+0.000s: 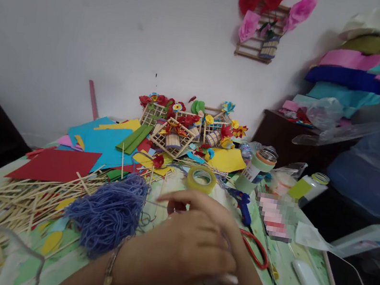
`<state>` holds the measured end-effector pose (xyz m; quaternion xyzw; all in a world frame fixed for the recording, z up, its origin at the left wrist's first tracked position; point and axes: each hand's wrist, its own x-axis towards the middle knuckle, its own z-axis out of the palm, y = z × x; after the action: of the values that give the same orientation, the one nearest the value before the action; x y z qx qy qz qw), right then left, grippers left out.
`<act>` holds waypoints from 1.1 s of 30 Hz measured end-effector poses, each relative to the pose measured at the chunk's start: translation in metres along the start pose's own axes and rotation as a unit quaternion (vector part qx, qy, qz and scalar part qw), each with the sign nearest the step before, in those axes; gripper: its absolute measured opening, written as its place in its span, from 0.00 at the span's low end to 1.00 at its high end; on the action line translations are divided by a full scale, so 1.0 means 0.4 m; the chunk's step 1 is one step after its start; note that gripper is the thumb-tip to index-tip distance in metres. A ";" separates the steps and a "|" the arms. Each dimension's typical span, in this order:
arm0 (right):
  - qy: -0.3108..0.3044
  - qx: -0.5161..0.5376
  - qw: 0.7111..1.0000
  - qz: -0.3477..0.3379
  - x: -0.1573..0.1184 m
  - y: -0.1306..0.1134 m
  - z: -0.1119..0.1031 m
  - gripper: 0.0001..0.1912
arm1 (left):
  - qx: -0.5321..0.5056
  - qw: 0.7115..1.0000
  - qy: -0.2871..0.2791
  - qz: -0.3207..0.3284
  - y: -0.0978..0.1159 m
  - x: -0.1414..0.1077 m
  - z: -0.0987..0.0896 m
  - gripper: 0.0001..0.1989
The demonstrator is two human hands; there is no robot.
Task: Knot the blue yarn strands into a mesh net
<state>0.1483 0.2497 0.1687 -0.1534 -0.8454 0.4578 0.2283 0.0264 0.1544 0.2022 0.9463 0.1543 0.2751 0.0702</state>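
Blue yarn (107, 214) — near right-hand fingers (181, 195)

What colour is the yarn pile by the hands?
The yarn pile is purplish blue, best seen in the head view.

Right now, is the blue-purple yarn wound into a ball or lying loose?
Loose: the blue-purple yarn lies in a slack heap, its many separate strands looping outward.

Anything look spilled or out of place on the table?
Yes: wooden sticks at left sprawl crisscross, unbundled, with paper scraps along their edge. The blue yarn beside them lies in a loose, messy heap.
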 end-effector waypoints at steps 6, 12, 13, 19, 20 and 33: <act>0.235 0.160 0.950 -0.128 -0.024 -0.025 -0.018 0.12 | 0.068 0.984 -0.074 -0.147 0.023 -0.026 -0.027 0.20; 0.404 0.285 0.804 -0.330 -0.100 -0.034 -0.035 0.15 | 0.173 0.886 -0.061 -0.425 -0.061 -0.073 -0.074 0.14; 0.423 0.285 0.794 -0.332 -0.110 -0.022 -0.040 0.14 | 0.190 0.877 -0.101 -0.429 -0.074 -0.078 -0.081 0.14; 0.155 0.265 0.884 -0.353 -0.111 0.043 -0.093 0.15 | 0.178 0.900 0.130 -0.377 -0.094 -0.088 -0.091 0.11; 0.112 0.273 0.900 -0.321 -0.102 0.039 -0.093 0.14 | 0.153 0.914 0.180 -0.330 -0.087 -0.083 -0.083 0.10; 0.235 0.105 0.964 -0.063 -0.013 -0.007 -0.008 0.15 | 0.070 0.989 -0.051 -0.122 -0.004 -0.004 0.006 0.16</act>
<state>0.1544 0.2479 0.1714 -0.1786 -0.7228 0.4800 0.4640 0.0262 0.1552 0.1990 0.9358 0.2839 0.2043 0.0443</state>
